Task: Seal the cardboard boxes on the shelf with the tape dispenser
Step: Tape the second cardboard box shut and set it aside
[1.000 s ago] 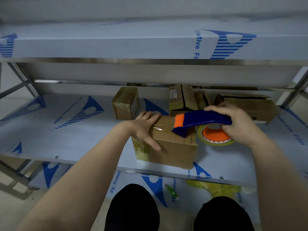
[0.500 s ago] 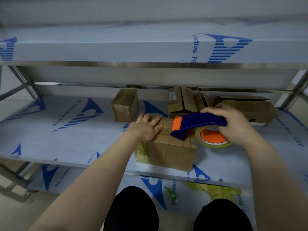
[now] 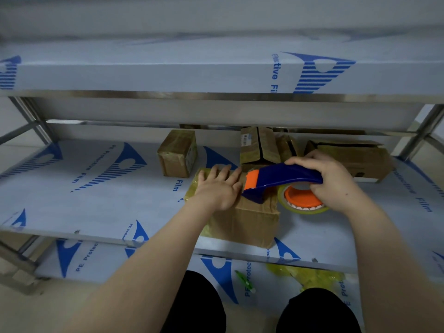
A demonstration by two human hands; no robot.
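Two knees [image 3: 192, 306] in dark trousers sit at the bottom of the shot, and just past them the lower shelf [image 3: 79, 258] carries a small green object [image 3: 245, 282] and a heap of crumpled yellowish film [image 3: 317, 277]. Up one level, on the middle shelf [image 3: 72, 212] with its blue-printed protective film, the cardboard box [image 3: 249, 222] stands right at the front edge, glossy tape showing down its left side. And there's the left hand [image 3: 218, 188], laid flat on the top of that box, fingers straight and slightly fanned, pointing away from the person. On the right, the right hand [image 3: 334, 181] grips the blue tape dispenser [image 3: 281, 179], fingers curled over its handle, thumb tucked under by the tape roll [image 3: 302, 198] on its orange hub. The dispenser's orange-tipped nose is down on the box top, just beside the left hand's thumb edge. Further back, a small taped box [image 3: 177, 157] stands alone to the left, a labelled box [image 3: 258, 145] rises behind the dispenser, and a wide box [image 3: 353, 157] lies near the right post. Over it all runs the upper shelf [image 3: 168, 73].
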